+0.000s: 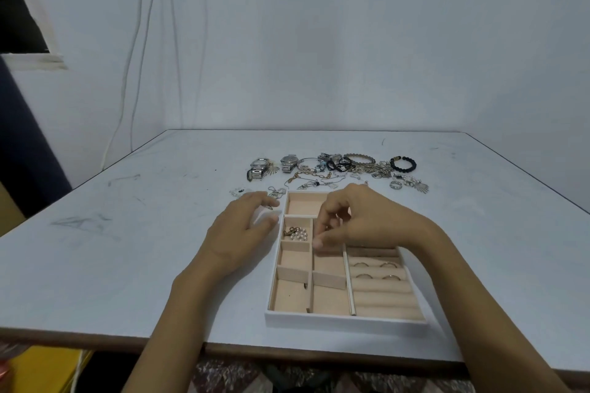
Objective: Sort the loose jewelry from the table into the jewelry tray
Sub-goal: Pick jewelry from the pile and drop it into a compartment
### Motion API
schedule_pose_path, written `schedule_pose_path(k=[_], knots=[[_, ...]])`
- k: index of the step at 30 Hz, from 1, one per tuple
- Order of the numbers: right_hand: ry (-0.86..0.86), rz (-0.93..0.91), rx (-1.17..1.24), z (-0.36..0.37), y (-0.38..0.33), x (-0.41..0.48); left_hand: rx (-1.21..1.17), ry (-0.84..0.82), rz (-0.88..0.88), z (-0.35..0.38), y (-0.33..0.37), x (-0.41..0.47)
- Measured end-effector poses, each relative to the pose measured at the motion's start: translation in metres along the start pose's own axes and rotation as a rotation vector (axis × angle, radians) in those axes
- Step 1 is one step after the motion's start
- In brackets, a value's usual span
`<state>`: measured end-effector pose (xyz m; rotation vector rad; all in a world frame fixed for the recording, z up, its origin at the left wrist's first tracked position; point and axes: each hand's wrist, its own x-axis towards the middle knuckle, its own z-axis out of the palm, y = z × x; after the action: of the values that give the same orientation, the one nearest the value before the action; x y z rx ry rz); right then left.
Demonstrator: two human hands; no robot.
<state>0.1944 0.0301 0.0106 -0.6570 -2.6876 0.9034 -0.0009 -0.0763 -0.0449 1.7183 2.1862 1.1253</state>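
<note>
Loose jewelry (338, 169) lies beyond the tray (344, 320), behind both hands.

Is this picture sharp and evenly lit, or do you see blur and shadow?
Head view: dim, flat light; faint shadows under both hands; fingertips of the left hand smeared; the small piece in the grip of the right hand too soft to identify; far jewelry pile fuzzy.

a single head-worn wide-angle view looks forward and down across the table (127, 249), close over the jewelry tray (344, 321) near its front edge, facing the wall (319, 57).
</note>
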Motion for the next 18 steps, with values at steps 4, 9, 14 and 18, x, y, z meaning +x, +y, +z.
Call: schedule_pose_path(k=[4, 9, 14, 18], knots=[[-0.038, 0.021, -0.074, -0.001, 0.003, -0.002, -0.232, -0.062, 0.073, -0.009, 0.019, -0.006], [-0.034, 0.034, -0.097, 0.0, 0.005, 0.001, -0.191, -0.22, 0.146, -0.011, 0.016, -0.027], [-0.028, 0.038, -0.102, 0.001, 0.006, 0.001, -0.195, -0.257, 0.15, -0.01, 0.017, -0.031], [-0.031, 0.046, -0.09, 0.001, 0.006, 0.001, -0.208, -0.274, 0.155, -0.011, 0.018, -0.031]])
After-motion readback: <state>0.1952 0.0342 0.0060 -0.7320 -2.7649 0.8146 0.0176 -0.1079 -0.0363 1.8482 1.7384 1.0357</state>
